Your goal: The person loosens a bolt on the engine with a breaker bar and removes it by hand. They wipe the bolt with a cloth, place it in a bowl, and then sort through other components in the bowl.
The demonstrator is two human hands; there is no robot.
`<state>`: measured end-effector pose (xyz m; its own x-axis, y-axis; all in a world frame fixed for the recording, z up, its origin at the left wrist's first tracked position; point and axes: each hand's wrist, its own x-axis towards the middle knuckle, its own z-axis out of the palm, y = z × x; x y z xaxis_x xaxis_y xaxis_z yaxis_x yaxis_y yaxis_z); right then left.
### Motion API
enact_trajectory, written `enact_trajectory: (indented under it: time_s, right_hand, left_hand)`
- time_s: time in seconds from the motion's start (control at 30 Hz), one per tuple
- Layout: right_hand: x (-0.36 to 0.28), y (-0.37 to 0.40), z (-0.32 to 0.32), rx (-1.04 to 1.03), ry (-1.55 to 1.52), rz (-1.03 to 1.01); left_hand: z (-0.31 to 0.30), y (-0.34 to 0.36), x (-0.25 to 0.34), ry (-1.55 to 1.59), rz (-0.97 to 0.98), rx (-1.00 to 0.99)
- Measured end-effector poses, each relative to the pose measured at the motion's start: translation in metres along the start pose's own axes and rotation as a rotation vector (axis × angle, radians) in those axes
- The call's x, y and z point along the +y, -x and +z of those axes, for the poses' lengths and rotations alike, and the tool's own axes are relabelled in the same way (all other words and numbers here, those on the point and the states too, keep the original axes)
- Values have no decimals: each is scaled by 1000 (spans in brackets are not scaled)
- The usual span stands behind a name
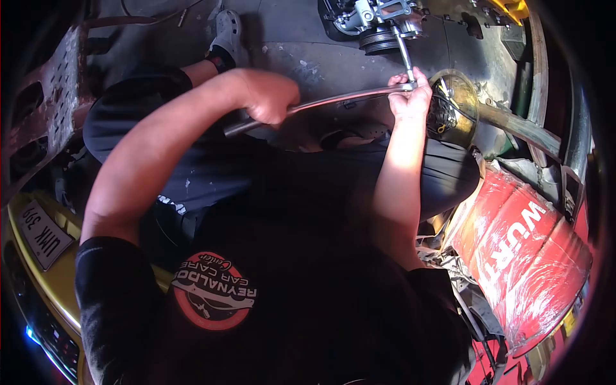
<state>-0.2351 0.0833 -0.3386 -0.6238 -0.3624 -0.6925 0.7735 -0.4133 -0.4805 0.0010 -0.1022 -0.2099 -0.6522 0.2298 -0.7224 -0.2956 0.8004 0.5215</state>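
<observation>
Floor (pixel 295 61): grey, pale specks and scuffs. Engine part (pixel 366 16) with ribbed pulley (pixel 378 42) on far side; right of it, nearer, round yellowish tub (pixel 463 131); thin rod (pixel 182 17) far left

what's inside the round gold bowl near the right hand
Inside the bowl, beside the right hand, lies a pile of small, dark metal parts, too small to name. The pile covers the bottom beneath it, so anything there can't be seen.
</observation>
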Motion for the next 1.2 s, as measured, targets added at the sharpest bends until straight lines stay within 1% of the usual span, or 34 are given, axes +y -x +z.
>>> enact_trajectory:
  time_s: [0.03,0.07,0.13,0.2,0.27,0.3,0.33,0.37,0.4,0.43,0.47,0.5,0.57,0.6,0.7,0.73,0.83,0.87,0.9,0.97,1.03,1.07,1.1,1.17,1.2]
  right_hand:
    - [5,4,0,-2,35,-24]
    - [14,9,0,0,43,-28]
    - [19,-2,-7,-41,77,-47]
    - [18,-6,-7,-56,187,-86]
    - [9,-7,-12,-48,305,-103]
    - [-1,0,-7,-77,350,-73]
    - [-9,2,-6,-136,437,-7]
    - [-17,3,-6,-196,521,58]
    - [-24,4,1,-156,737,22]
    - [-29,6,9,-113,947,-12]
    - [-31,5,15,-128,1069,-73]
    - [-41,-5,18,-237,1253,-66]
    - [-48,-6,35,-344,1440,-13]
    - [-52,-23,31,-406,1402,19]
    - [-58,-24,31,-453,1144,182]
    - [-58,-25,30,-424,1092,210]
    - [-58,-34,25,-517,994,247]
    - [-59,-34,27,-511,1023,263]
    - [-59,-34,27,-431,1110,279]
    - [-52,-37,17,-442,1016,225]
    - [-55,-30,21,-472,927,233]
    - [-58,-25,18,-474,896,250]
    - [-57,-25,16,-481,848,198]
    - [-43,-28,14,-423,790,121]
    - [-32,-29,15,-352,851,-16]
  left_hand:
    - [29,-35,-30,7,-76,8]
    - [49,-68,-50,16,-211,20]
    - [85,-126,-78,134,-331,118]
    - [97,-169,-61,202,-368,249]
    - [91,-202,-30,297,-294,374]
    - [78,-208,-12,378,-233,434]
    - [70,-214,4,456,-134,495]
    - [59,-209,24,424,-47,591]
    - [54,-211,37,565,68,720]
    - [52,-217,47,577,201,883]
    - [42,-213,50,526,206,840]
    - [36,-209,54,483,208,792]
    - [38,-207,59,408,204,815]
    - [35,-207,58,363,202,833]
    - [26,-196,59,273,206,771]
    - [30,-194,61,234,192,856]
    - [29,-192,60,208,190,853]
    - [27,-182,64,202,170,845]
    - [39,-176,76,102,238,757]
    - [90,-185,102,-107,526,686]
    - [81,-187,104,4,566,816]
    - [65,-182,101,-12,399,758]
    - [46,-166,101,131,245,685]
    - [37,-183,77,233,177,779]
    - [34,-186,64,240,103,782]
